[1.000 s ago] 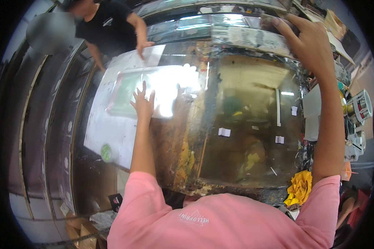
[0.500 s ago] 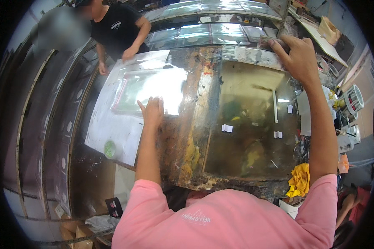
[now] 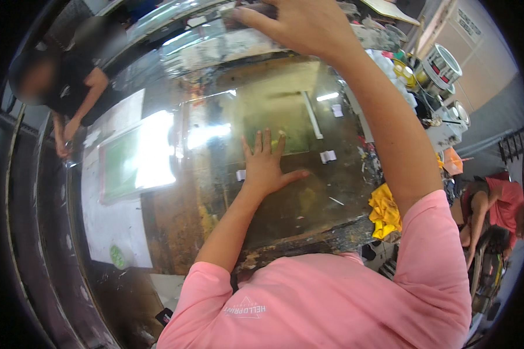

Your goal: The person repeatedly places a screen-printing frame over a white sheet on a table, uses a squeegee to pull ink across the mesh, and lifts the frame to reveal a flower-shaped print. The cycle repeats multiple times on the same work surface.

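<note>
My left hand (image 3: 263, 166) lies flat with fingers spread on the glass-like work surface (image 3: 285, 215). A clear, shiny sheet (image 3: 206, 134) reaches in under its fingertips. Small folded white tabs sit on the surface, one (image 3: 328, 156) to the right of the hand. My right hand (image 3: 305, 23) is raised at the top edge, curled round a dark worn block (image 3: 264, 10); much of that block is out of view. At the left, a stack of clear sheets (image 3: 122, 166) rests on white paper (image 3: 113, 224).
A person's hands (image 3: 67, 136) are beyond the stack. A round green-patterned cup (image 3: 117, 256) stands on the paper. Cans (image 3: 442, 61) line the right side, with a yellow cloth (image 3: 385, 210) at the table's near right corner. Racks (image 3: 38, 232) stand at left.
My left hand has moved right from the sheet stack onto the glass-like surface, and a clear sheet now lies there. My view has turned right. The other person's hands have come together.
</note>
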A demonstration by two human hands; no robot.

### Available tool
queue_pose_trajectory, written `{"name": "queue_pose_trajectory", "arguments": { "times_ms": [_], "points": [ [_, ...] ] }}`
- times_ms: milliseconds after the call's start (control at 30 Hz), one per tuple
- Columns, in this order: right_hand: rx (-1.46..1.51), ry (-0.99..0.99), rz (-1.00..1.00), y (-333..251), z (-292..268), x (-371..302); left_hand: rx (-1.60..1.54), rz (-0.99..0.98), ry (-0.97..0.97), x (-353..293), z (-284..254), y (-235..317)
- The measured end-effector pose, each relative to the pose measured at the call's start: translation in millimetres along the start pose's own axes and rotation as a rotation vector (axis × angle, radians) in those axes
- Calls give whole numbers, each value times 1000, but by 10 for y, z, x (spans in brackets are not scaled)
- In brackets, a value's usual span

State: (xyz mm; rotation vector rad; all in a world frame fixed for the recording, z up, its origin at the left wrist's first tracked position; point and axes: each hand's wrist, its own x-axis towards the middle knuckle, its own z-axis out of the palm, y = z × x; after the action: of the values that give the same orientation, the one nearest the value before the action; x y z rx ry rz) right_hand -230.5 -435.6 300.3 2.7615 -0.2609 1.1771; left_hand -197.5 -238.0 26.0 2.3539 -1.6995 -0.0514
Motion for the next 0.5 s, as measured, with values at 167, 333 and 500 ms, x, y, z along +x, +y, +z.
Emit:
{"name": "queue_pose_trajectory", "arguments": {
  "times_ms": [167,333,500],
  "points": [
    [109,-66,13,11,-72,128,-59,6,109,285,210,607],
    [107,-130,-24,145,-58,241,-103,28,151,373,293,846],
    [32,-41,1,190,90,333,-135,38,161,383,259,861]
  ]
}}
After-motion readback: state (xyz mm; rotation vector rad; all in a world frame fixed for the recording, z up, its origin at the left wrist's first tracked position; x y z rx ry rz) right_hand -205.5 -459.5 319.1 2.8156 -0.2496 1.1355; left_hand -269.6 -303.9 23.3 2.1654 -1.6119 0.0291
